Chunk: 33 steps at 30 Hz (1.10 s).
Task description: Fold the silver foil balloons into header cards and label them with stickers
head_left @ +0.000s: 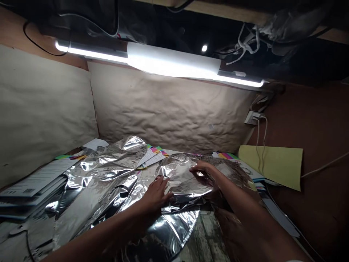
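Shiny silver foil [182, 176] lies crumpled in the middle of the work surface. At its left edge rests my left hand [157, 192], fingers apart and palm down. My right hand [203, 168] touches the foil's upper right part; its fingers point left and look stretched out, with nothing visible held in them. More foil sheets [106, 163] spread to the left, over papers. Below my hands lies a foil piece with a curved edge [177, 229], partly hidden by my left forearm.
Stacks of printed papers [40, 178] stand at the left. A yellow sheet [275, 163] leans at the right, near white cables running from a wall socket [253, 118]. A bright tube light [174, 65] hangs above, in front of a paper-covered wall.
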Each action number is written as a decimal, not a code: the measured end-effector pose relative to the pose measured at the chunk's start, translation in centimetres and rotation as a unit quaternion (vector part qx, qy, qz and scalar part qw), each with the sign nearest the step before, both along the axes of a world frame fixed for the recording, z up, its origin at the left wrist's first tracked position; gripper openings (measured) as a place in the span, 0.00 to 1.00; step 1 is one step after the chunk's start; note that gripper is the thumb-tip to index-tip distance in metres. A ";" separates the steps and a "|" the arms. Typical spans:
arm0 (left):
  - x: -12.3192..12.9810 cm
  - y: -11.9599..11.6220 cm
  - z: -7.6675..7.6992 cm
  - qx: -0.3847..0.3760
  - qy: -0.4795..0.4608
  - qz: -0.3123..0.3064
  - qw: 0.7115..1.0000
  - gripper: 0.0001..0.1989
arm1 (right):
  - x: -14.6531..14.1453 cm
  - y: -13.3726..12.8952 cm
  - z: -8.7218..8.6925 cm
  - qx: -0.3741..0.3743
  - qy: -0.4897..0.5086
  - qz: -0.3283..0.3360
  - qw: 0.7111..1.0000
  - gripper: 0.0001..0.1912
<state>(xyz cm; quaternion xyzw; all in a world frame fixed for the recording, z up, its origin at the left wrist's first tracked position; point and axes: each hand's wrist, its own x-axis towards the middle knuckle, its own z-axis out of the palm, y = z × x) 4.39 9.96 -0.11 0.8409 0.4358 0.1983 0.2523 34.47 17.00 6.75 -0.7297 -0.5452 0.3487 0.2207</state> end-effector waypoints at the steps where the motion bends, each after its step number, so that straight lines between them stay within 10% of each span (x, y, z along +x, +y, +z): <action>1: -0.3 0.7 0.1 -0.013 -0.049 0.021 0.999 0.37 | -0.2 0.1 0.0 -0.003 0.009 0.017 1.000 0.12; 7: -2.3 5.3 1.4 -0.069 -0.180 0.125 0.973 0.57 | -1.6 -3.2 0.2 0.066 0.130 0.117 0.982 0.19; 10: -2.7 6.5 3.1 -0.106 -0.235 0.092 0.962 0.51 | -2.0 -6.1 1.4 0.133 0.175 0.135 0.966 0.23; 21: -4.2 2.5 16.3 0.106 -0.312 -0.059 0.942 0.14 | -1.2 -10.3 9.1 0.473 0.001 0.080 0.877 0.15; 26: -6.8 -3.6 11.5 0.269 -0.180 -0.143 0.935 0.09 | -3.3 -14.8 3.2 0.545 -0.072 0.226 0.804 0.10; 30: -8.7 -7.9 5.1 0.197 0.039 -0.199 0.959 0.21 | -4.5 -18.2 -3.0 0.479 -0.145 0.370 0.783 0.12; 33: -9.3 -10.3 3.0 0.106 0.138 -0.227 0.958 0.31 | -4.3 -19.8 -4.6 0.444 -0.191 0.411 0.773 0.15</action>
